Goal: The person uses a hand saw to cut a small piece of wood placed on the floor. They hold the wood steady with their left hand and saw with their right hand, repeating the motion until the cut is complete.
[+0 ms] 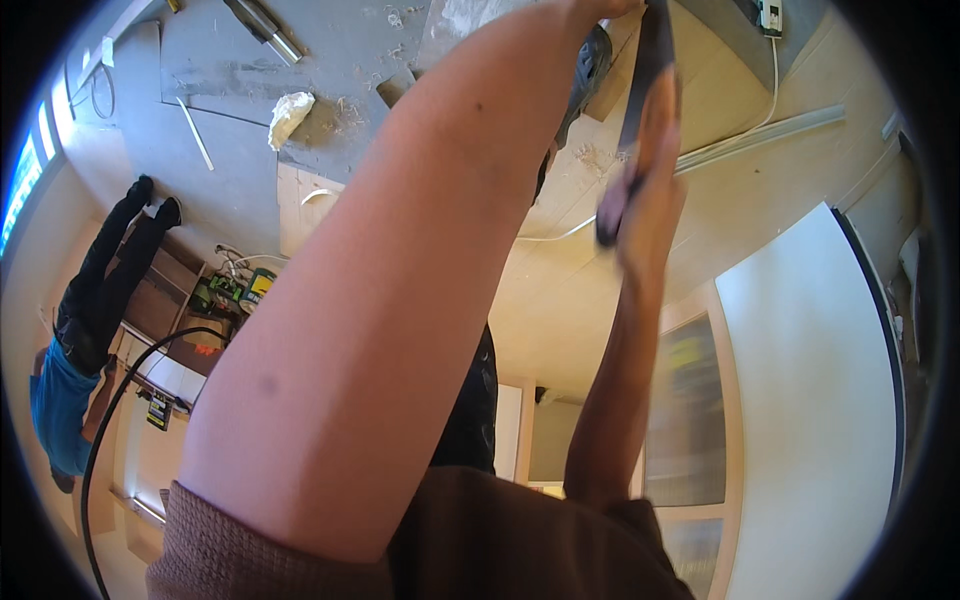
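Observation:
My right hand [650,200] is wrapped around the dark handle of a handsaw [655,45], slightly blurred. The saw's long dark blade points away from me and reaches the top edge of the view. My left arm stretches across the middle of the picture. At its end my left hand [606,8] is close to the far part of the blade and largely cut off by the upper edge, so its fingers do not show. Sawdust [595,155] lies on the pale wooden surface near the saw.
White crumpled material [290,120] and a metal tube [265,30] lie on the grey floor covering. Another person [95,320] in a blue shirt stands at the left. A white panel [810,400] and a glazed door [685,410] are on the right. A power strip [770,18] trails a cable.

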`<act>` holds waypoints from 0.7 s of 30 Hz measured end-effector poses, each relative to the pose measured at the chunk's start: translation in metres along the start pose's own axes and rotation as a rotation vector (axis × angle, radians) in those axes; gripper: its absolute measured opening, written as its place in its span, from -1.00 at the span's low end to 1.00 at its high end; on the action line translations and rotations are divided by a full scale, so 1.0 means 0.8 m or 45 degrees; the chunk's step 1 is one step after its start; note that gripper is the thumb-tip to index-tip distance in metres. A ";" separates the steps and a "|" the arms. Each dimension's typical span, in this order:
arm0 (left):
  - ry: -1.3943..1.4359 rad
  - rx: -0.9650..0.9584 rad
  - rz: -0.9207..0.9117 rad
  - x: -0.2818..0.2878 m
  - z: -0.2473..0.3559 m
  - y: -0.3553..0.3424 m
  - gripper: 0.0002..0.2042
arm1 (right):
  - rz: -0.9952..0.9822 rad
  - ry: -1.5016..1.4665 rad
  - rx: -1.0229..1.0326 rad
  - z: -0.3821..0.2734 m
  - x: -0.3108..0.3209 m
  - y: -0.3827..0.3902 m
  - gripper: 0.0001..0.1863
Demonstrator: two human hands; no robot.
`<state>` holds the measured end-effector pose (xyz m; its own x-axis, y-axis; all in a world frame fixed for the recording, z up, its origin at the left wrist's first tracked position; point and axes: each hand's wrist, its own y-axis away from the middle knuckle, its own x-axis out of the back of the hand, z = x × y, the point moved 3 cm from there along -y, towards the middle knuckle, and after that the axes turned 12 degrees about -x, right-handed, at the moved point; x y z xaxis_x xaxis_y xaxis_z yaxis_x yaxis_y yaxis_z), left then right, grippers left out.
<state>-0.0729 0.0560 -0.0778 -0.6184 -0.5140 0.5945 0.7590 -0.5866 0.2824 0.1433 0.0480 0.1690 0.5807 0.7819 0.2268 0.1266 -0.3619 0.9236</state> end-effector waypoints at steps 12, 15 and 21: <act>-0.086 -0.031 -0.178 0.026 0.038 0.000 -0.76 | 0.004 0.010 -0.009 0.017 0.015 0.013 -0.18; -0.085 -0.071 -0.150 0.026 0.045 -0.003 -0.76 | 0.039 -0.040 0.075 -0.032 0.000 -0.044 -0.22; -0.039 -0.021 -0.179 0.039 0.049 -0.007 -0.76 | 0.037 0.113 0.331 0.003 0.012 -0.041 -0.24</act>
<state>-0.0882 0.0674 -0.0314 -0.7117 -0.4065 0.5730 0.6616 -0.6621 0.3521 0.1467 0.0663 0.1399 0.5157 0.8065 0.2892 0.3198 -0.4943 0.8083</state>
